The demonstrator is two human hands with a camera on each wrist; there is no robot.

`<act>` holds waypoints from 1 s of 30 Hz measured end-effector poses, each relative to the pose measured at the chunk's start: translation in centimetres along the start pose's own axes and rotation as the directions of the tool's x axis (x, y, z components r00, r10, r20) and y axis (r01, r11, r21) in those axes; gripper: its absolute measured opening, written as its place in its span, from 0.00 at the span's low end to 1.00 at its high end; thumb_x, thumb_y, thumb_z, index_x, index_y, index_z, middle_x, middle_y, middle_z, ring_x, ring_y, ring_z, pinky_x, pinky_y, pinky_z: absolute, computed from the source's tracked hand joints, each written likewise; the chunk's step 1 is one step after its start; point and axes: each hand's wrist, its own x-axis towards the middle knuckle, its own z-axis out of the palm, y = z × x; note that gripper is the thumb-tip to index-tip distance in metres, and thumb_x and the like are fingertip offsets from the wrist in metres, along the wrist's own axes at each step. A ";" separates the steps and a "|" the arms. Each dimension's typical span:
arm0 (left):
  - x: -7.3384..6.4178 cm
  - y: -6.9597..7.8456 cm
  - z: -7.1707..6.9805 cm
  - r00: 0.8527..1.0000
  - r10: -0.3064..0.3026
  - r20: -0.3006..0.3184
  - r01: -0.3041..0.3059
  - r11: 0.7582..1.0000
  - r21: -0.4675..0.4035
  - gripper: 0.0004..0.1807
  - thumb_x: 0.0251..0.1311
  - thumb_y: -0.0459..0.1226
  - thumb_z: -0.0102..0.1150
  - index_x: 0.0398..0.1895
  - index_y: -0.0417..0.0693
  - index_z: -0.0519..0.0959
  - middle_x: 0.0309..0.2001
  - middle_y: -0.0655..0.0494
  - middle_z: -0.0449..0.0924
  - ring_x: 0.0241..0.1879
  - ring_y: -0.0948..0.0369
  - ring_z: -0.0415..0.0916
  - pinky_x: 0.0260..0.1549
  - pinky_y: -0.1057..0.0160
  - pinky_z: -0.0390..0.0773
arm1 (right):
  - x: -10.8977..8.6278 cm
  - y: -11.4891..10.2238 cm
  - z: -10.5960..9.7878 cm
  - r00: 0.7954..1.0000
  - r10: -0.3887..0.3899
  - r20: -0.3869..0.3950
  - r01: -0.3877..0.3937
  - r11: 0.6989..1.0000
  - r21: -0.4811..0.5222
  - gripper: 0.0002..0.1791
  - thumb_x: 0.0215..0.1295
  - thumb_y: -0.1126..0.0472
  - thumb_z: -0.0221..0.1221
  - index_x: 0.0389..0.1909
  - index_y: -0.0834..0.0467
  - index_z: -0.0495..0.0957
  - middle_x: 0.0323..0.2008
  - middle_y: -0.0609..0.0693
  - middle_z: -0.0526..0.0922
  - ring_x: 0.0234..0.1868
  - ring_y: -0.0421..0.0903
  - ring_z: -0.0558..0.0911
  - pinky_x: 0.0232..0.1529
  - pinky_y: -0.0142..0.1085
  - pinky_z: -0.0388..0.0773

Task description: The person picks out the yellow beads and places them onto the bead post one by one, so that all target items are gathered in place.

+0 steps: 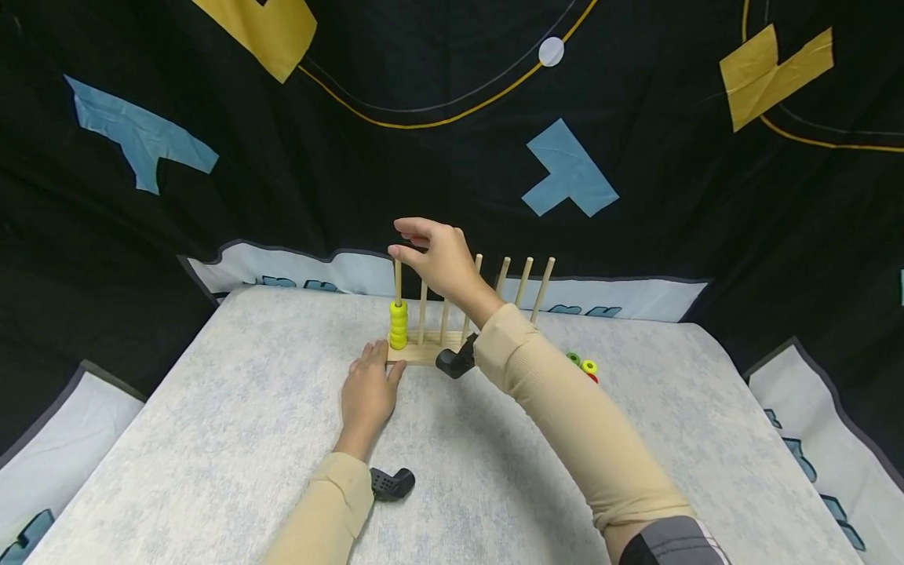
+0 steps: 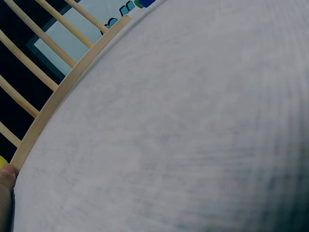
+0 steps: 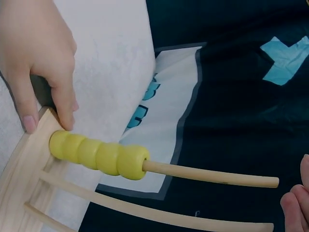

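Note:
A wooden peg rack [image 1: 413,355] stands on the table with a row of upright pegs. Several yellow beads [image 3: 99,154] are stacked at the bottom of its leftmost peg. My left hand [image 1: 369,392] pinches the left end of the base, thumb in front and a finger behind. Over that same peg's top is my right hand [image 1: 445,259], thumb and fingers apart, with no bead visible between them. In the right wrist view its fingertips [image 3: 293,208] show just beyond the peg's tip. The right forearm hides part of the rack in the head view.
Loose beads lie right of the rack: a green bead [image 1: 573,358], a yellow bead [image 1: 589,366] and a partly hidden red one. A blue bead [image 2: 146,3] shows at the left wrist view's top edge. Black cloth [image 1: 424,180] hangs behind the table [image 1: 282,408].

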 end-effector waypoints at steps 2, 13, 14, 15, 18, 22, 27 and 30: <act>0.0 0.0 0.0 1.000 0.002 0.002 -0.002 1.000 0.000 0.34 0.71 0.52 0.53 0.73 0.42 0.64 0.73 0.45 0.65 0.74 0.44 0.60 0.68 0.39 0.66 | -0.2 0.0 -0.2 1.000 -0.025 -0.012 0.025 1.000 0.009 0.24 0.65 0.55 0.65 0.61 0.55 0.78 0.61 0.49 0.81 0.61 0.43 0.81 0.58 0.25 0.78; -0.1 0.2 -0.1 1.000 -0.011 0.000 0.011 1.000 -0.003 0.34 0.71 0.51 0.53 0.73 0.42 0.64 0.73 0.44 0.64 0.73 0.42 0.60 0.66 0.37 0.67 | -2.6 -0.3 -0.9 0.996 -0.094 -0.012 0.094 0.995 0.040 0.23 0.65 0.56 0.65 0.61 0.56 0.78 0.60 0.50 0.82 0.60 0.44 0.82 0.59 0.29 0.79; -0.1 0.2 -0.1 1.000 -0.009 -0.001 0.009 1.000 -0.002 0.34 0.71 0.51 0.53 0.73 0.42 0.64 0.73 0.43 0.64 0.73 0.42 0.60 0.66 0.37 0.67 | -3.0 -0.3 -0.9 0.995 -0.095 -0.009 0.095 0.994 0.046 0.23 0.65 0.56 0.65 0.61 0.56 0.78 0.60 0.49 0.82 0.60 0.43 0.81 0.59 0.29 0.79; -0.1 0.2 -0.1 1.000 -0.010 -0.001 0.010 1.000 -0.001 0.34 0.71 0.51 0.53 0.73 0.42 0.64 0.73 0.44 0.64 0.73 0.42 0.60 0.66 0.37 0.67 | -3.3 -0.2 -0.9 0.995 -0.096 -0.005 0.096 0.994 0.053 0.23 0.65 0.56 0.65 0.61 0.56 0.78 0.60 0.49 0.82 0.60 0.43 0.81 0.59 0.29 0.79; -0.1 0.2 -0.1 1.000 -0.006 -0.003 0.006 1.000 0.004 0.34 0.71 0.51 0.53 0.73 0.43 0.64 0.73 0.44 0.65 0.73 0.43 0.61 0.67 0.37 0.67 | -4.3 0.0 -0.9 0.995 -0.095 0.004 0.095 0.994 0.058 0.23 0.65 0.56 0.66 0.60 0.55 0.79 0.60 0.48 0.82 0.60 0.42 0.81 0.59 0.27 0.78; 0.0 0.2 -0.2 1.000 0.000 0.002 0.000 1.000 0.006 0.34 0.71 0.51 0.53 0.73 0.43 0.64 0.73 0.44 0.65 0.73 0.43 0.61 0.67 0.37 0.67 | -5.7 0.2 -0.8 0.995 -0.099 0.017 0.098 0.993 0.072 0.23 0.64 0.56 0.66 0.60 0.55 0.79 0.59 0.48 0.83 0.59 0.42 0.81 0.60 0.27 0.78; -0.1 0.2 -0.3 1.000 0.006 0.002 -0.006 1.000 0.003 0.34 0.71 0.51 0.53 0.73 0.43 0.64 0.73 0.43 0.65 0.72 0.41 0.61 0.67 0.37 0.67 | -7.5 0.8 -0.7 0.994 -0.104 0.039 0.099 0.989 0.106 0.22 0.64 0.59 0.67 0.59 0.57 0.79 0.58 0.49 0.83 0.59 0.43 0.82 0.59 0.28 0.78; -0.1 0.2 -0.2 1.000 0.011 -0.002 -0.011 1.000 0.003 0.34 0.71 0.51 0.53 0.73 0.44 0.64 0.73 0.43 0.65 0.72 0.41 0.62 0.66 0.37 0.67 | -8.6 1.3 -0.7 0.993 -0.114 0.042 0.109 0.988 0.114 0.22 0.63 0.60 0.67 0.59 0.57 0.79 0.58 0.50 0.84 0.58 0.44 0.83 0.59 0.29 0.79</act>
